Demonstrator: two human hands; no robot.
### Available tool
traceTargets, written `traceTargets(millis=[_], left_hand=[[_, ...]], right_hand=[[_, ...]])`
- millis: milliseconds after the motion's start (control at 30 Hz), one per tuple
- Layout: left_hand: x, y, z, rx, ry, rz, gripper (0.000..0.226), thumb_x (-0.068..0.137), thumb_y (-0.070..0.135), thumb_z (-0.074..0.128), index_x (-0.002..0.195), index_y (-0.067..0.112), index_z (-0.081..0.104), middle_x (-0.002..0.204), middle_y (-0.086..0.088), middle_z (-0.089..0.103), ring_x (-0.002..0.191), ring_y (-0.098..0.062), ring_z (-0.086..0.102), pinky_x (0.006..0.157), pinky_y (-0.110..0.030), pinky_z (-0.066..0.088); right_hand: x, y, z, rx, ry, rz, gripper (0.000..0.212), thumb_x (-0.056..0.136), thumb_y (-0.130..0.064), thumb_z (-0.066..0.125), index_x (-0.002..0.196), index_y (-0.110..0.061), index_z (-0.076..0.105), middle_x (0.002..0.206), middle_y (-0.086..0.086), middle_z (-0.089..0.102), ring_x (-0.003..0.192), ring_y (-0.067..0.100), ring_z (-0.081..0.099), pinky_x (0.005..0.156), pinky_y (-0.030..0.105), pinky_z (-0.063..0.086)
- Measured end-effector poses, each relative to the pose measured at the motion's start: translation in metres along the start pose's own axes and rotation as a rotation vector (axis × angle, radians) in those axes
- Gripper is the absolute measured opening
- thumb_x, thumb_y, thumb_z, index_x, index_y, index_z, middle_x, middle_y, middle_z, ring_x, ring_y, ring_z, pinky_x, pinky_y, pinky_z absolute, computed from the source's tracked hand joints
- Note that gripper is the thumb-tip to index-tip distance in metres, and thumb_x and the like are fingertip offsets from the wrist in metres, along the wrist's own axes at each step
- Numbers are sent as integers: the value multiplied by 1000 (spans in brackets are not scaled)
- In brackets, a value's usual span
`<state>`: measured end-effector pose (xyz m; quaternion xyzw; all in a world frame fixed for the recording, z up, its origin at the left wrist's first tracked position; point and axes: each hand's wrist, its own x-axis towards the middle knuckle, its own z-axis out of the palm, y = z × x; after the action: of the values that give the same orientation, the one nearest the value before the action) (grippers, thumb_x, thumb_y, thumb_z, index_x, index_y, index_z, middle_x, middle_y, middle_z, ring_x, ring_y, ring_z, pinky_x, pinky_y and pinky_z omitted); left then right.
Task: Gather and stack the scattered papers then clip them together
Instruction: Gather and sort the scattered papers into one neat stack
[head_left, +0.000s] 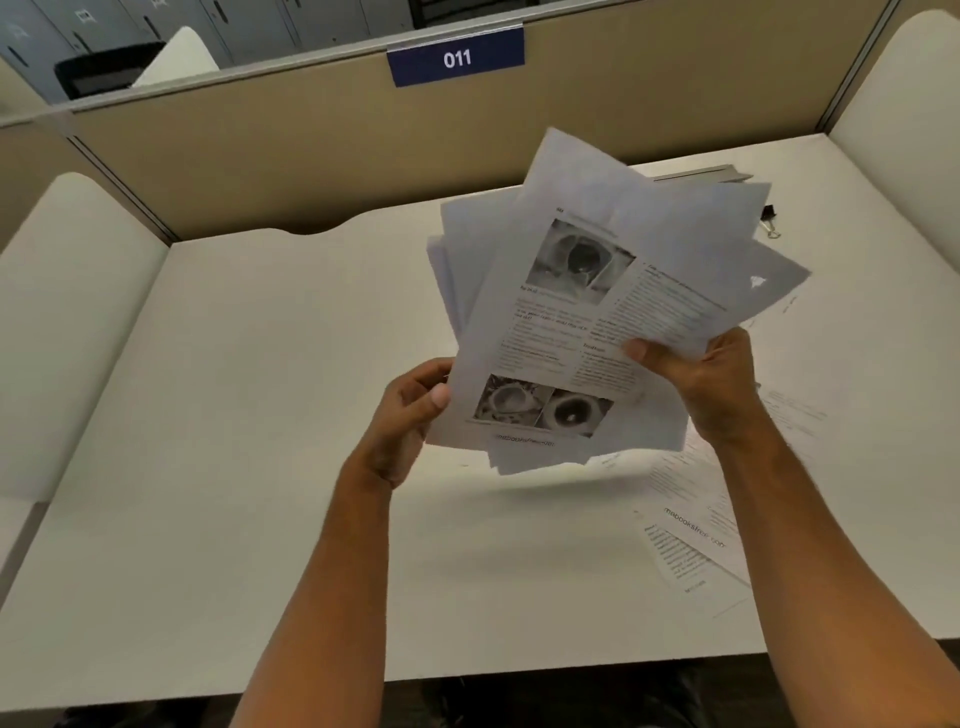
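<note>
Here a loose, fanned sheaf of papers (582, 312) — thin white printed sheets with grey photographs, edges uneven — is held above the smooth white desk (260, 415). The left hand (415, 410) pinches its lower left edge; the right hand (711, 379) grips its right side, thumb on top. More sheets (691, 545) lie flat below, a black binder clip (769, 218) beyond.

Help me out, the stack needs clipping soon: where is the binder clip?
In the head view the binder clip lies on the desk at the far right, just past the upper right edge of the held papers.
</note>
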<state>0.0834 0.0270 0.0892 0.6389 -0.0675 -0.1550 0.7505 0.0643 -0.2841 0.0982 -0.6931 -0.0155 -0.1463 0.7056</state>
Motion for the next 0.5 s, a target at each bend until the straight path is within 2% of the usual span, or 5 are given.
traceTargets(millis=[67,167,333,433,500], left_hand=[[3,14,-2,88,-52,5,71,65,60,88,120,17,74,119,-11,75,111,-31,69,88,-37,59],[5,21,10,202,-51,-2,62,66,52,92,118,24,74,115,-5,77,108,-25,73,84,-34,61],[5,-9,29,164,-22,86,56,80,3,85,131,16,65,121,-8,73,115,-29,69,86,-37,63],[-2,-33,30,137,25,20,54,80,7,85,130,13,66,122,-11,72,117,-34,68,92,-49,61],[-6,-44,33,124,40,-41,55,78,10,86,130,12,67,124,-13,72,118,-34,67,95,-57,58]], right_hand=[[1,-8,2,-11,-27,-28,48,80,-22,80,105,-62,68,108,-28,73,108,8,70,83,26,62],[-3,-13,5,53,-76,-48,50,78,-20,83,106,-60,71,111,-24,73,111,12,70,84,32,63],[-11,-4,8,112,-249,29,55,69,-20,88,115,-47,72,112,-9,75,113,20,70,77,34,64],[-12,11,4,126,-255,150,66,56,-23,94,117,-33,71,113,2,75,114,29,69,81,46,64],[-14,20,2,135,-248,201,66,52,-22,95,114,-29,73,110,1,75,114,30,68,82,47,64]])
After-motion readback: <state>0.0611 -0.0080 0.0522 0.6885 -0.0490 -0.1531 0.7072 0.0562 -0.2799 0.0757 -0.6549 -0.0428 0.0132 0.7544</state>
